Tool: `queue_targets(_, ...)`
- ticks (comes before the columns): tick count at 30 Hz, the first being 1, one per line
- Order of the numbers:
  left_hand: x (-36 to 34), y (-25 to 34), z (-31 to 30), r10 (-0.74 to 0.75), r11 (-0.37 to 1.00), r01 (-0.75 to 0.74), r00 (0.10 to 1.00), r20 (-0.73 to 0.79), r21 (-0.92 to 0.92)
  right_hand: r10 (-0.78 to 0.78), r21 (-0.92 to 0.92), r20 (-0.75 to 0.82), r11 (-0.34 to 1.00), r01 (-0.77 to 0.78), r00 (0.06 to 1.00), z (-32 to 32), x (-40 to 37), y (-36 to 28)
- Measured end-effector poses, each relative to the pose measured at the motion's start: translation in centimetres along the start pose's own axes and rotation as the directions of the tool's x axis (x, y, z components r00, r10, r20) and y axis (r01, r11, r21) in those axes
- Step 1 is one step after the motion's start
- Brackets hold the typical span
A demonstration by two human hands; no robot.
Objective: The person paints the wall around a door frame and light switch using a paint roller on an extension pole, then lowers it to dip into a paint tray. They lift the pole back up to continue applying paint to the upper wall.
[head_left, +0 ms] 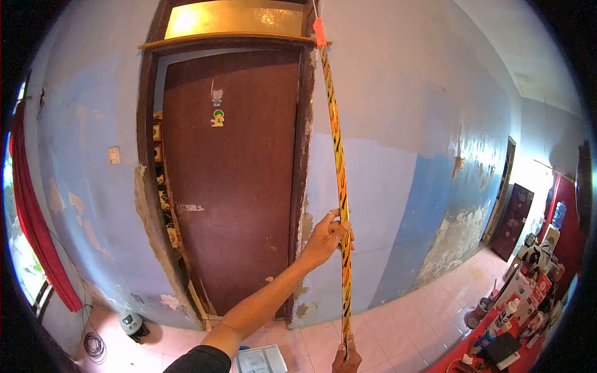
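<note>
A long pole [336, 133] with a yellow, orange and black pattern stands nearly upright in front of the wall. Its top ends in an orange-pink handle [319, 32], from which a thin metal rod runs up out of view. My left hand [329, 237] is closed around the middle of the pole, with that arm reaching in from the lower left in a black sleeve. Lower down, at the bottom edge, my right hand [346, 357] grips the pole near its lower end. Whatever the rod carries is out of frame.
Behind the pole is a patchy blue and pale wall [379, 180], beside a brown door [233, 180] standing slightly ajar. A white tray [261, 359] lies on the tiled floor. A cluttered red-covered table [454, 359] is at right; a grey-and-black appliance [132, 324] and coiled cable [94, 347] sit left.
</note>
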State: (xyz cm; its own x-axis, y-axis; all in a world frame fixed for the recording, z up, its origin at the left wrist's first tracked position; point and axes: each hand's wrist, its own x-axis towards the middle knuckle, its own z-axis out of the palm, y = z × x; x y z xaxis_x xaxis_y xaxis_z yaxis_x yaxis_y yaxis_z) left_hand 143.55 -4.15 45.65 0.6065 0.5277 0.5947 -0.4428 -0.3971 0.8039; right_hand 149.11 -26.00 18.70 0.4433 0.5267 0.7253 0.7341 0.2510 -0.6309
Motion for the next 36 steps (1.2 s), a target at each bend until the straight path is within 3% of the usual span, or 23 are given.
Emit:
queue_targets(1,0.0,0.0,-0.1,0.007,1.0,-0.006,1.0,0.008,-0.006,0.062,0.013,0.007,0.998,-0.062,0.998,0.3,0.0,0.2)
queue_targets(13,0.3,-1.1,-0.3,-0.017,1.0,0.016,0.999,-0.032,-0.014,-0.003,-0.042,0.017,0.999,0.004,1.0,1.1,0.5,0.9)
queue_targets(16,1.7,-0.2,0.1,0.009,1.0,-0.008,0.997,-0.079,0.016,-0.002,-0.057,0.019,0.998,0.003,1.0,1.0,4.7,-1.3)
queue_targets(18,2.5,0.4,0.5,0.033,0.999,-0.033,0.997,-0.065,0.001,-0.022,0.067,-0.047,0.997,0.025,0.999,0.5,9.3,-4.9)
queue_targets(20,3.1,1.4,0.7,0.053,0.999,-0.052,0.997,-0.053,0.017,-0.059,0.0,-0.054,0.998,0.059,0.997,0.3,13.2,-6.1)
queue_targets(23,3.8,2.3,1.5,0.106,0.993,-0.103,0.993,-0.049,0.059,0.046,0.003,0.031,0.999,-0.046,0.998,-1.1,18.9,-10.5)
queue_targets(25,4.2,2.7,2.1,0.129,0.991,-0.127,0.991,-0.046,0.047,-0.103,0.019,-0.101,0.994,0.106,0.99,-1.0,21.7,-11.5)
queue_targets(26,4.3,2.8,2.3,0.152,0.988,-0.151,0.987,-0.046,0.036,-0.105,0.018,-0.102,0.994,0.107,0.989,-1.3,22.5,-12.2)
queue_targets(27,4.4,2.7,2.4,0.154,0.988,-0.153,0.987,-0.045,0.035,-0.009,0.047,-0.035,0.999,0.011,0.999,-1.9,23.0,-13.0)
queue_targets(28,4.3,2.5,2.4,0.152,0.987,-0.149,0.988,-0.043,0.053,0.087,0.069,0.034,0.994,-0.089,0.996,-2.2,23.2,-13.4)
queue_targets(33,1.9,0.7,2.1,0.054,0.994,-0.054,0.999,0.0,0.092,-0.019,0.031,-0.009,0.999,0.02,1.0,-1.2,16.4,-7.6)
queue_targets(36,0.5,-1.3,1.2,-0.03,0.996,0.029,0.999,0.01,0.081,0.082,-0.004,0.111,0.997,-0.082,0.99,-1.5,8.6,-3.1)
